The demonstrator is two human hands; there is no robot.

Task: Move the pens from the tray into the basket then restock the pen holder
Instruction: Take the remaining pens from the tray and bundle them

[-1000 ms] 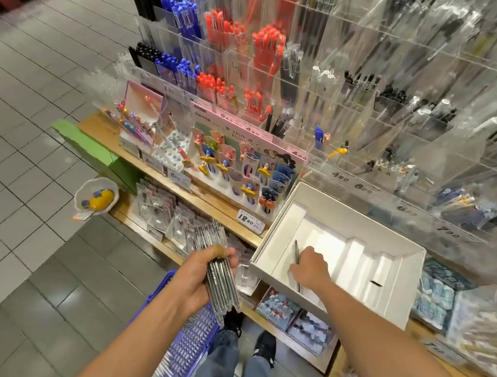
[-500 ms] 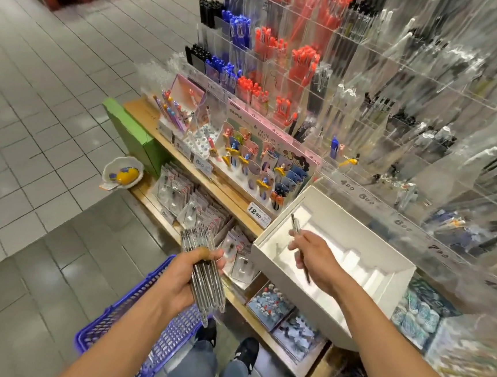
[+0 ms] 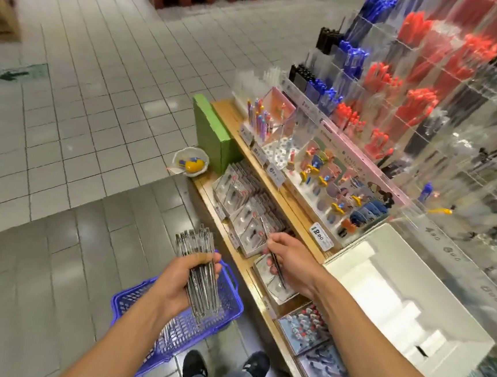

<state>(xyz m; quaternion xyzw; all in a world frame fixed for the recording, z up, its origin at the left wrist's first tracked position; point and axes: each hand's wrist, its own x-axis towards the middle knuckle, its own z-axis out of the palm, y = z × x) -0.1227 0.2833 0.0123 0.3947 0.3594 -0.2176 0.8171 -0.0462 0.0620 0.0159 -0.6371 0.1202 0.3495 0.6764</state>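
Over the blue plastic mesh basket (image 3: 175,329) on the floor, the left hand (image 3: 172,287) grips a thick bundle of clear-barrelled pens (image 3: 200,277). The right hand (image 3: 289,261) pinches one slim dark pen (image 3: 271,253), just lifted out of the white cardboard tray (image 3: 383,278) and carried leftward. The tray now looks emptied, so the basket drop is likely next.

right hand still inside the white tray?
No: the right hand pinches a single pen over the shelf of packets, left of the white tray, while the left hand grips the pen bundle.
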